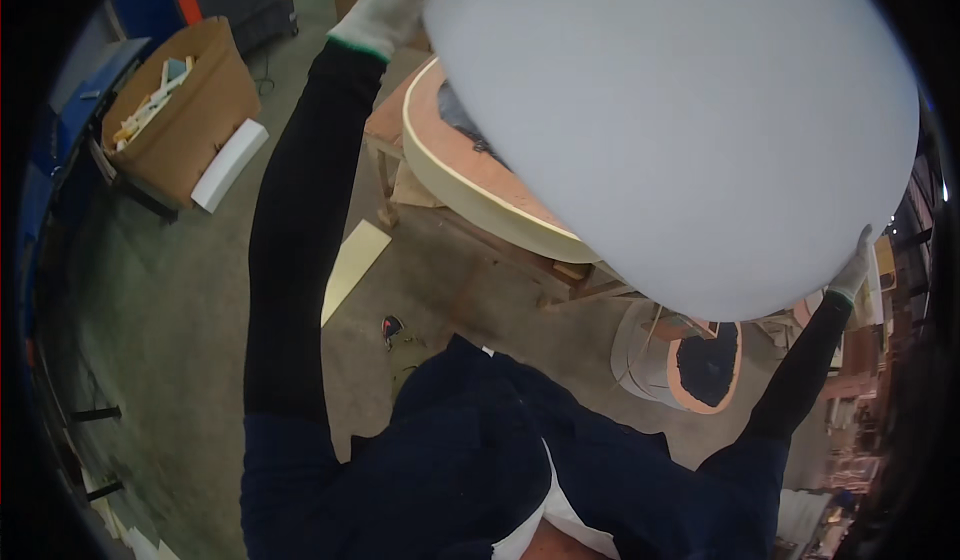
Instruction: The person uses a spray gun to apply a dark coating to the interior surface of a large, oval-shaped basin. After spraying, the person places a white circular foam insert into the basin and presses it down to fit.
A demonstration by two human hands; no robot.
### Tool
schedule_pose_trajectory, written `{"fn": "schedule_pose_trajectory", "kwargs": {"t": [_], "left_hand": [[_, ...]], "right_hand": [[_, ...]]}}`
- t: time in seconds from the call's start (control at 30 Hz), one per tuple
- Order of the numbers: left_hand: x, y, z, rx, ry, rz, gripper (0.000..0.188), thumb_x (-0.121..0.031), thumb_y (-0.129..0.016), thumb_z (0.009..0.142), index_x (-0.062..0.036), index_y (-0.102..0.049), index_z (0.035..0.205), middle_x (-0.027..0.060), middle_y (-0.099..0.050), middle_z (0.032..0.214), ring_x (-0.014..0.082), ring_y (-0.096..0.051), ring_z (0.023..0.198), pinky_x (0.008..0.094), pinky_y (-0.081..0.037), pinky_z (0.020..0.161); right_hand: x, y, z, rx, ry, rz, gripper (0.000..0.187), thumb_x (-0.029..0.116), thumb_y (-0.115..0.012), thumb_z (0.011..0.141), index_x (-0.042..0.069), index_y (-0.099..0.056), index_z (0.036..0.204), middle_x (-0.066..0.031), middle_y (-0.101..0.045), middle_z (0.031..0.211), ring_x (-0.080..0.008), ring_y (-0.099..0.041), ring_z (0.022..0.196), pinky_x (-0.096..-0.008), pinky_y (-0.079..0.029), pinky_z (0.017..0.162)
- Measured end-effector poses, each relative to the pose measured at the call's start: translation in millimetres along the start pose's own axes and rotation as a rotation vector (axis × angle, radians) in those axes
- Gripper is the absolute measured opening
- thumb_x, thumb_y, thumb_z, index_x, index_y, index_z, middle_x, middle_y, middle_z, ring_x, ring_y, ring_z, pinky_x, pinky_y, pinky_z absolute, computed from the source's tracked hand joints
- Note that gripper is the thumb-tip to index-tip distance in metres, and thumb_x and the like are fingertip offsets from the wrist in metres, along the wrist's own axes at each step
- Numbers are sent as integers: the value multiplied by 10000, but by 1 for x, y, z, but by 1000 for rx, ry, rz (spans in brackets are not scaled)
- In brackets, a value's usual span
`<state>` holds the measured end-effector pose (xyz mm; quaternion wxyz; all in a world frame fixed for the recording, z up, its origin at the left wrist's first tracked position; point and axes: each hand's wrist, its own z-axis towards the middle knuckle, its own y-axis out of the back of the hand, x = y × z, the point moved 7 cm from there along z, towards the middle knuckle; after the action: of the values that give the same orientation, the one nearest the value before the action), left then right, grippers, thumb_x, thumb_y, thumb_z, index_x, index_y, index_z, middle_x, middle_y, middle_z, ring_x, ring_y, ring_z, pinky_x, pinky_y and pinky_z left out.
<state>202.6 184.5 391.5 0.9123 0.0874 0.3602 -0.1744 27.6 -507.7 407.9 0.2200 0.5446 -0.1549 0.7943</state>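
Note:
A large pale grey panel with rounded edges (680,130) is lifted in front of me and fills much of the upper right. My left hand (393,5), in a white glove with a green cuff edge, grips its upper left edge; the fingertips are cut off or hidden. At the lower right edge, my gloved right hand (853,268) holds the panel, with one digit along the rim. Beneath the panel, a rounded wooden piece with a cream foam band (480,190) rests on a wooden bench (385,145). Dark material (460,115) lies on that piece, partly hidden.
A cardboard box of offcuts (190,120) stands at the left, a white foam strip (230,165) leaning on it. A cream strip (355,265) lies on the floor. Below the bench at right sits a rounded foam-wrapped piece (645,360). A dark wheeled case (240,5) stands behind.

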Motion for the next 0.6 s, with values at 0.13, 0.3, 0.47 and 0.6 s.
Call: {"fn": "schedule_pose_trajectory", "kwargs": {"t": [0.13,0.3,0.47,0.6], "left_hand": [[45,23,19,152,218,-330,696,-452,-548,957,40,-357,1410,195,-544,1283,232,-582,1148,337,-530,902],[131,75,22,152,451,-691,605,-392,-557,956,62,-430,1337,186,-603,1193,236,-642,1014,338,-526,895],[200,80,-7,-3,627,-649,460,-325,-616,924,51,-569,1186,161,-652,1070,217,-642,937,335,-513,856],[251,93,-17,-15,718,-353,556,-375,-613,925,67,-532,1254,141,-624,1167,194,-608,1053,308,-483,933]], "right_hand": [[5,-26,10,-94,-129,-170,643,467,-522,973,-29,-432,1372,-156,-576,1259,-260,-605,1104,-352,-501,944],[-6,-111,9,-57,-317,-344,689,476,-532,962,-35,-400,1404,-170,-551,1308,-283,-587,1130,-359,-475,973],[-70,-118,39,-43,-318,-393,698,476,-549,951,-40,-411,1401,-145,-537,1340,-276,-572,1151,-357,-447,992],[-123,-139,72,18,-402,-391,685,474,-539,958,-29,-415,1406,-146,-535,1341,-251,-559,1166,-344,-436,1001]]}}
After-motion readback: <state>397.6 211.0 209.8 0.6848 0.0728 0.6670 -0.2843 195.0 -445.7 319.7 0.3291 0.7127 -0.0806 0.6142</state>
